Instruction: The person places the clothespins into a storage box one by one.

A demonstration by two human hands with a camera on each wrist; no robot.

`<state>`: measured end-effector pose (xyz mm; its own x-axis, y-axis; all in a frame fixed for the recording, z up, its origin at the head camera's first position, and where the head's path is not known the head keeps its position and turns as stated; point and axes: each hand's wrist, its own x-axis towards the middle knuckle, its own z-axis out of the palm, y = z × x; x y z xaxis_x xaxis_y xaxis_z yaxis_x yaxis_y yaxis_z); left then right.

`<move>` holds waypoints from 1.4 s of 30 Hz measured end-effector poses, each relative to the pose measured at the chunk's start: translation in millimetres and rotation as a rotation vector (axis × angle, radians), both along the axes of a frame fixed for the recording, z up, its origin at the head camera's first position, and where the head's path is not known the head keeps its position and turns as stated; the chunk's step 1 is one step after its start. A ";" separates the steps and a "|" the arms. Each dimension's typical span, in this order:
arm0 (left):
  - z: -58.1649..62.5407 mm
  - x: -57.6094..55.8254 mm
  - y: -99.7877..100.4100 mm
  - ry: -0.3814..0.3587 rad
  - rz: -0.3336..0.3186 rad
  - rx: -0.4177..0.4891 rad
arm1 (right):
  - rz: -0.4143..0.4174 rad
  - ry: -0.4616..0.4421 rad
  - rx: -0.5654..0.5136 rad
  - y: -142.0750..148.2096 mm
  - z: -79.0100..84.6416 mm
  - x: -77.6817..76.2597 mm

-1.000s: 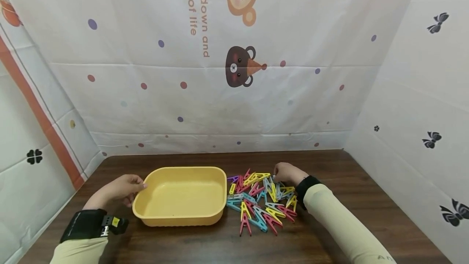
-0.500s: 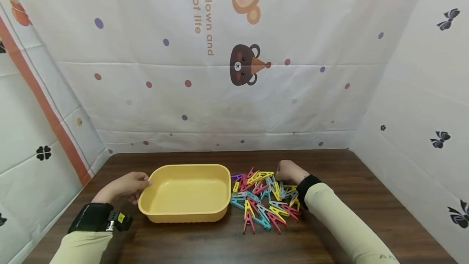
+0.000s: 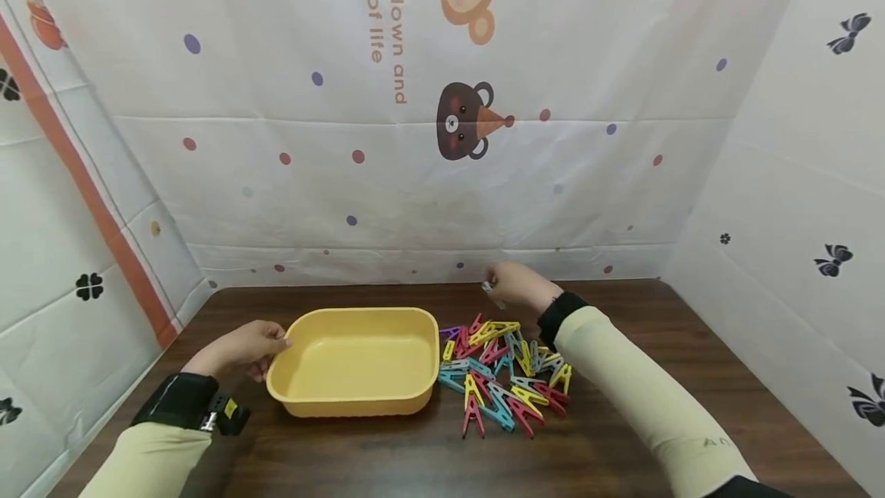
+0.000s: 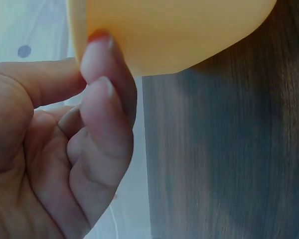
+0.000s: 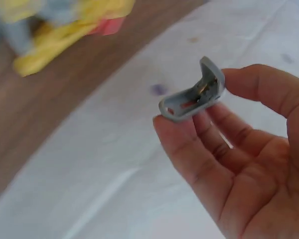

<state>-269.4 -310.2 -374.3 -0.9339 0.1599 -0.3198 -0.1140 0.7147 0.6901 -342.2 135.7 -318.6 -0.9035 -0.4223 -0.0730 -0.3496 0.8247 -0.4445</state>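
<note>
- Clothespin (image 5: 192,97), light grey, is what we now see pinched between thumb and fingertips of the right hand (image 3: 518,287); half a second earlier that hand was down at the far right part of the pile.
- We find the right hand raised and shifted leftward, in front of the patterned sheet (image 3: 276,198) behind the table's back edge, with the grey piece clear of the pile.
- Left hand (image 3: 249,344): unchanged, as we see it, thumb and fingers pinching the left rim of the yellow tub (image 3: 353,363), which has stayed put beside the pile.
- Up close we make out a V-shaped body with rounded ends, slotted arms and a metallic glint at the bend.
- The tub looks to us like smooth, semi-matt plastic, a rounded rectangle with a rolled lip.
- Just to its right we see the clothespin pile (image 3: 502,363), a tangle of slim pieces in yellow, pink-red, blue, grey and purple.
- Beneath everything we note a dark brown table (image 3: 332,452) with streaked wood grain.
- The sheet is pale and creased, printed with dots and bear heads; we also see cream sleeves (image 3: 643,383) and black wristbands (image 3: 561,315).
</note>
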 end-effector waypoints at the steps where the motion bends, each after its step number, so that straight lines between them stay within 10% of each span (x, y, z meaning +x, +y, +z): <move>1: 0.6 -0.2 -0.3 0.000 0.007 -0.007 | 0.028 0.007 0.009 -8.9 4.7 -0.5; 13: 2.0 -2.9 -4.9 -0.080 -0.018 0.039 | 0.317 0.052 0.145 -139.1 39.7 -3.2; 25: 13.0 -13.3 5.9 -0.092 -0.035 0.007 | 0.360 -0.073 0.180 -221.5 2.2 0.7; 42: 11.8 -8.7 3.9 -0.114 -0.020 0.035 | 0.396 -0.189 0.277 -261.9 -41.8 6.9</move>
